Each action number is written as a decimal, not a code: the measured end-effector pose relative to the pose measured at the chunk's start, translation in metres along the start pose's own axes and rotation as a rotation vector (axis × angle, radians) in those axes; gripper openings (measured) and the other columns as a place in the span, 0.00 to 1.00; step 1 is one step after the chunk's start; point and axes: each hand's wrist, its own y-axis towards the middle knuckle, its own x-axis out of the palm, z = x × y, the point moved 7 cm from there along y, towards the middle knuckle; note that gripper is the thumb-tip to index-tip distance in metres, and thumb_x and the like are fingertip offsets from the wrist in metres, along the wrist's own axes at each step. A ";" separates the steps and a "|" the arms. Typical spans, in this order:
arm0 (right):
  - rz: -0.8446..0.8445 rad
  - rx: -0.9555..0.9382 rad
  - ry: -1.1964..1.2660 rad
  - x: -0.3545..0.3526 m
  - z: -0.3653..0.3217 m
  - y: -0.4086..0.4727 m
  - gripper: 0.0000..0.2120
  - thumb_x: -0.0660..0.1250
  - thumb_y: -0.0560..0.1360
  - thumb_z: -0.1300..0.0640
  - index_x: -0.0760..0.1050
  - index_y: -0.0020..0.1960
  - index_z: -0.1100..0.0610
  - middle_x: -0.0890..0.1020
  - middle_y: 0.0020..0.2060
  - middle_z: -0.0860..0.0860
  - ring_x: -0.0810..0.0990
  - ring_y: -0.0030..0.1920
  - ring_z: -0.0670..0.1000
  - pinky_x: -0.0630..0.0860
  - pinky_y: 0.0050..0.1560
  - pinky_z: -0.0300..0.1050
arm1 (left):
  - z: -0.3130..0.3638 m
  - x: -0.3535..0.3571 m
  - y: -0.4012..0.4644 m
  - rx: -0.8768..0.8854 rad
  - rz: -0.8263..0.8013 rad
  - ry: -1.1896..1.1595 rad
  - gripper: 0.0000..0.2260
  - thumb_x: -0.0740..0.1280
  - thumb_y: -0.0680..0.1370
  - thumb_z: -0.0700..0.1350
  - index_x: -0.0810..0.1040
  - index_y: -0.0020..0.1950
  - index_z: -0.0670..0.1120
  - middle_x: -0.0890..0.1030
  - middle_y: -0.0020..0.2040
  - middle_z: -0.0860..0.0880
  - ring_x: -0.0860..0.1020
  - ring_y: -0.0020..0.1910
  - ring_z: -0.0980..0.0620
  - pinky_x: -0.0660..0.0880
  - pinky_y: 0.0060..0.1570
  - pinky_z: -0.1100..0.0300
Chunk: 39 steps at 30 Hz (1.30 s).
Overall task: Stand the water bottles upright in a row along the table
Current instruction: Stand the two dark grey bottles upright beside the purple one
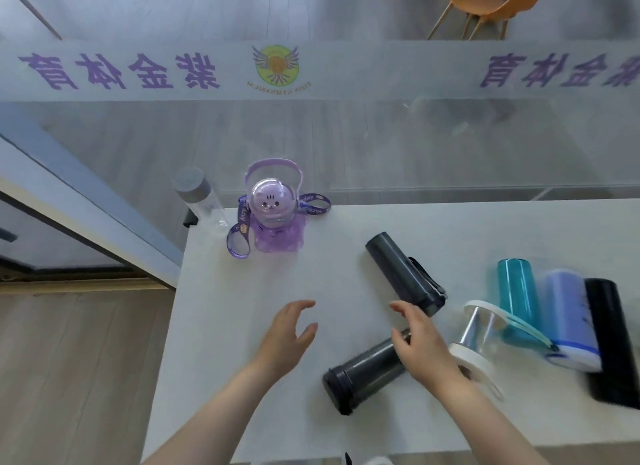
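Two bottles stand upright at the table's far left corner: a clear bottle with a grey cap (202,201) and a purple bottle with a bear lid and strap (275,218). Several bottles lie on their sides: a dark grey one with a strap (403,274), a second dark grey one (363,374), a clear one with white ends (479,336), a teal one (517,298), a blue-and-white one (571,319) and a black one (611,340). My left hand (289,336) hovers open over bare table. My right hand (420,340) is open above the nearer dark grey bottle, fingers relaxed.
The white table (242,308) ends at its left edge above a wood floor. A glass wall with purple lettering (117,71) stands behind the table. An orange chair (485,3) sits beyond the glass.
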 end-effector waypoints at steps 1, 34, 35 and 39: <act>-0.018 -0.011 -0.022 0.000 0.005 -0.010 0.21 0.62 0.77 0.60 0.66 0.68 0.48 0.70 0.64 0.44 0.68 0.64 0.44 0.63 0.64 0.38 | 0.004 0.011 -0.003 -0.027 -0.035 -0.036 0.16 0.65 0.80 0.46 0.72 0.67 0.51 0.73 0.65 0.57 0.70 0.67 0.56 0.64 0.68 0.62; -0.111 -0.435 -0.678 0.016 0.053 -0.062 0.27 0.64 0.74 0.55 0.64 0.71 0.59 0.71 0.63 0.58 0.68 0.65 0.61 0.55 0.73 0.58 | 0.028 0.104 -0.106 -0.178 0.001 -0.236 0.35 0.75 0.70 0.43 0.62 0.72 0.55 0.70 0.67 0.49 0.77 0.59 0.56 0.74 0.57 0.67; -0.097 -0.442 -0.597 0.013 0.051 -0.062 0.28 0.67 0.73 0.54 0.65 0.70 0.60 0.72 0.62 0.58 0.69 0.63 0.60 0.58 0.72 0.57 | 0.034 0.098 -0.105 -0.136 0.042 -0.232 0.33 0.75 0.70 0.43 0.63 0.70 0.57 0.70 0.66 0.50 0.76 0.58 0.57 0.75 0.59 0.64; -0.116 -0.452 -0.268 0.006 0.046 -0.060 0.30 0.71 0.73 0.54 0.65 0.70 0.59 0.71 0.63 0.55 0.69 0.64 0.56 0.64 0.69 0.51 | 0.064 0.076 -0.104 0.053 0.124 -0.151 0.34 0.75 0.69 0.48 0.62 0.69 0.63 0.66 0.64 0.58 0.70 0.62 0.65 0.71 0.61 0.68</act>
